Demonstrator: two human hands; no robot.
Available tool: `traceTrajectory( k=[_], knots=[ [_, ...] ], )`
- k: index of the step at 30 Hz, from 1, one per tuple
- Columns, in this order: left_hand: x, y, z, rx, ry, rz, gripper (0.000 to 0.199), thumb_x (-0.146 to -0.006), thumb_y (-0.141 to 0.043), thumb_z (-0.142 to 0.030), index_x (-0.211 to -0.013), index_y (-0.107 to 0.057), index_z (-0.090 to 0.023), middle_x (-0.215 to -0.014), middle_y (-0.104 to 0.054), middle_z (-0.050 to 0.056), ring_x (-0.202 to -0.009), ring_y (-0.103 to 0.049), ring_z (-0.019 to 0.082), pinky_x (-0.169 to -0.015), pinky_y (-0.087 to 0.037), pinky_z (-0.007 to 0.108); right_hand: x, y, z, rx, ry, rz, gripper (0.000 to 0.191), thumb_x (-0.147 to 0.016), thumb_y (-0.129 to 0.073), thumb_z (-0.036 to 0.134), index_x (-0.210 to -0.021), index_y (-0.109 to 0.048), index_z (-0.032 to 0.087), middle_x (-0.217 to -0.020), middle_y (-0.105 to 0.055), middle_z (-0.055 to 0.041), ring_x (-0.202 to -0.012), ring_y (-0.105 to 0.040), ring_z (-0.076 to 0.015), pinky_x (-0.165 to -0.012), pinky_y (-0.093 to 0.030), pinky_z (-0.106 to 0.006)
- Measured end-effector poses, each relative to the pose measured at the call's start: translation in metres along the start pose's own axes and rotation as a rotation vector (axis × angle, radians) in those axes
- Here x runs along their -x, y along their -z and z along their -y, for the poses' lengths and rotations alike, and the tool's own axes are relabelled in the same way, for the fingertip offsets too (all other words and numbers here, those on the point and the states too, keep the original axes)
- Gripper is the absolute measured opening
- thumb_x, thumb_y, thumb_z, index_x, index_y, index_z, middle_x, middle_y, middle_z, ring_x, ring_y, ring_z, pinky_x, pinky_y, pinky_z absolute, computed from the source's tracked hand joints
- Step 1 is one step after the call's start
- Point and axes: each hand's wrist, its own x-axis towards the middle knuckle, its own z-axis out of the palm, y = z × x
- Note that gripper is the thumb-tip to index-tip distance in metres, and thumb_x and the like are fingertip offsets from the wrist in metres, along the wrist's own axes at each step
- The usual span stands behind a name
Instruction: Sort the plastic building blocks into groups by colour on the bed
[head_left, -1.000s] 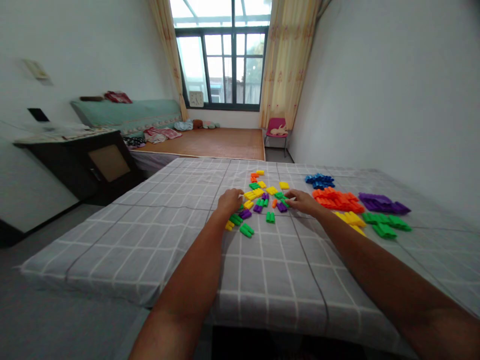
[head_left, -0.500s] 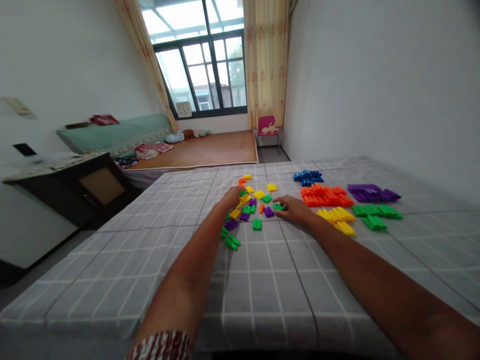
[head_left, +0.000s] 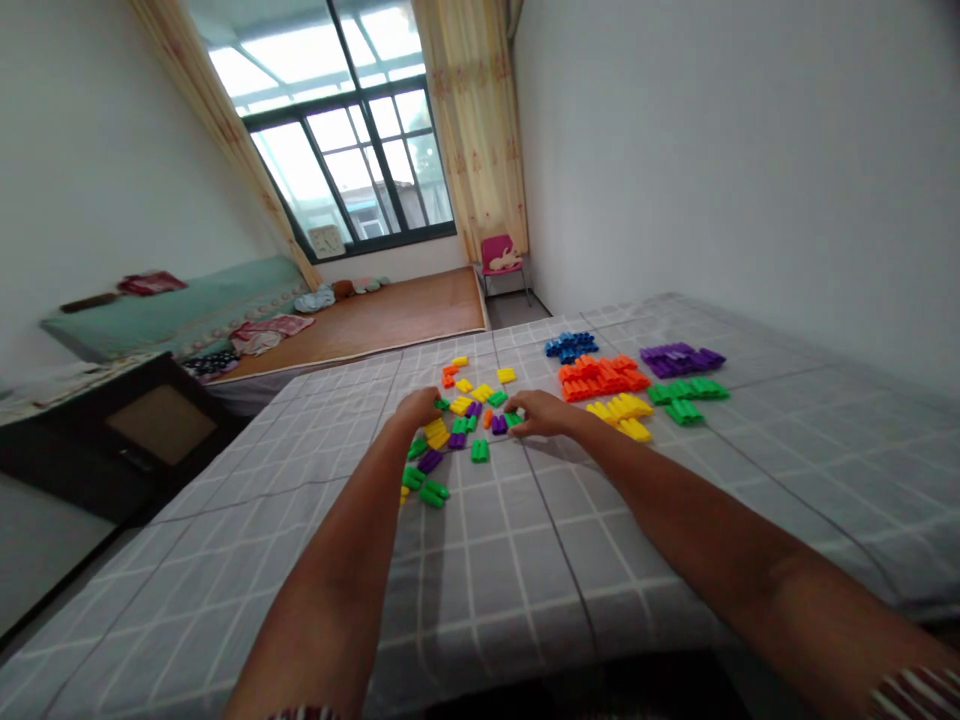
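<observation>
A green block (head_left: 513,420) sits over the gray checked cloth (head_left: 510,540), pinched by the thumb and fingers of the right hand (head_left: 519,415). The left hand (head_left: 421,406) curls next to a small green piece (head_left: 442,405); I can't tell if it grips it. Loose blocks (head_left: 460,406), mostly yellow, purple and green, lie between the hands. Neat color piles (head_left: 604,378) lie to the right. Behind are a bed (head_left: 397,310), a pink chair (head_left: 496,250) and a big window (head_left: 349,170).

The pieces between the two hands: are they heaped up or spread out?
Spread out: the coloured pieces lie scattered, with checked cloth showing between many.
</observation>
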Motion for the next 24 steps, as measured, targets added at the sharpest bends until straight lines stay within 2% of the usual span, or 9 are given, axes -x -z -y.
traceTrajectory(
  k=[3, 6, 9, 11, 13, 15, 17, 20, 24],
  knots=[
    [0.006, 0.011, -0.004, -0.018, 0.04, -0.059, 0.041, -0.074, -0.065, -0.024, -0.115, -0.061, -0.022, -0.118, -0.068, 0.008, -0.103, -0.065, 0.023, -0.08, -0.05, 0.026, 0.003, 0.021, 0.014, -0.027, 0.089, -0.062, 0.042, -0.072, -0.076, 0.037, -0.108, -0.068, 0.018, -0.106, -0.07, -0.009, -0.093, -0.064, -0.0222, -0.076, -0.046, -0.028],
    [0.008, 0.025, -0.022, 0.049, 0.051, -0.179, 0.037, -0.079, -0.062, -0.029, -0.115, -0.058, -0.023, -0.115, -0.069, 0.006, -0.101, -0.066, 0.021, -0.079, -0.05, 0.026, 0.027, 0.059, 0.005, -0.097, 0.105, -0.114, 0.039, -0.072, -0.076, 0.037, -0.107, -0.068, 0.022, -0.102, -0.07, -0.0053, -0.085, -0.065, -0.018, -0.072, -0.045, -0.025],
    [0.015, 0.038, -0.065, 0.17, -0.072, -0.246, 0.033, -0.082, -0.061, -0.031, -0.114, -0.057, -0.022, -0.112, -0.07, 0.004, -0.1, -0.066, 0.018, -0.082, -0.05, 0.026, 0.076, 0.103, -0.036, -0.096, -0.02, -0.155, 0.037, -0.072, -0.075, 0.037, -0.106, -0.068, 0.021, -0.098, -0.07, -0.0035, -0.082, -0.064, -0.0166, -0.07, -0.044, -0.024],
    [0.024, 0.045, -0.106, 0.235, -0.199, -0.275, 0.03, -0.083, -0.061, -0.03, -0.111, -0.058, -0.02, -0.111, -0.069, 0.004, -0.102, -0.065, 0.018, -0.085, -0.05, 0.026, 0.115, 0.127, -0.077, -0.062, -0.141, -0.17, 0.037, -0.072, -0.074, 0.038, -0.105, -0.069, 0.021, -0.097, -0.071, -0.0033, -0.083, -0.063, -0.0173, -0.071, -0.044, -0.024],
    [0.036, 0.048, -0.152, 0.284, -0.346, -0.286, 0.029, -0.083, -0.062, -0.029, -0.11, -0.058, -0.02, -0.111, -0.069, 0.004, -0.101, -0.065, 0.017, -0.087, -0.051, 0.028, 0.154, 0.142, -0.118, -0.025, -0.25, -0.185, 0.037, -0.068, -0.075, 0.038, -0.101, -0.07, 0.02, -0.097, -0.071, -0.0042, -0.086, -0.063, -0.0192, -0.072, -0.045, -0.025],
    [0.047, 0.05, -0.197, 0.31, -0.474, -0.259, 0.029, -0.083, -0.062, -0.031, -0.111, -0.058, -0.021, -0.111, -0.068, 0.005, -0.099, -0.065, 0.018, -0.087, -0.051, 0.03, 0.186, 0.146, -0.15, -0.005, -0.338, -0.189, 0.037, -0.063, -0.077, 0.038, -0.096, -0.072, 0.021, -0.098, -0.071, -0.0039, -0.087, -0.064, -0.0211, -0.073, -0.046, -0.027],
    [0.055, 0.049, -0.239, 0.311, -0.591, -0.241, 0.031, -0.083, -0.062, -0.033, -0.112, -0.058, -0.022, -0.115, -0.067, 0.005, -0.101, -0.064, 0.019, -0.089, -0.051, 0.032, 0.208, 0.141, -0.17, -0.018, -0.392, -0.187, 0.037, -0.061, -0.078, 0.036, -0.094, -0.072, 0.023, -0.098, -0.072, -0.0031, -0.087, -0.064, -0.0218, -0.072, -0.046, -0.027],
    [0.06, 0.044, -0.289, 0.282, -0.703, -0.221, 0.034, -0.083, -0.062, -0.035, -0.114, -0.058, -0.023, -0.12, -0.064, 0.006, -0.107, -0.061, 0.021, -0.093, -0.049, 0.033, 0.224, 0.127, -0.178, -0.027, -0.404, -0.16, 0.036, -0.059, -0.078, 0.034, -0.093, -0.072, 0.023, -0.097, -0.072, -0.0025, -0.087, -0.064, -0.0224, -0.072, -0.047, -0.027],
    [0.056, 0.033, -0.331, 0.277, -0.772, -0.194, 0.033, -0.083, -0.062, -0.032, -0.114, -0.058, -0.023, -0.119, -0.064, 0.006, -0.109, -0.06, 0.021, -0.094, -0.049, 0.034, 0.225, 0.111, -0.18, 0.021, -0.399, -0.171, 0.035, -0.057, -0.079, 0.031, -0.091, -0.072, 0.024, -0.098, -0.072, -0.0031, -0.09, -0.064, -0.0247, -0.075, -0.046, -0.03]
  ],
)
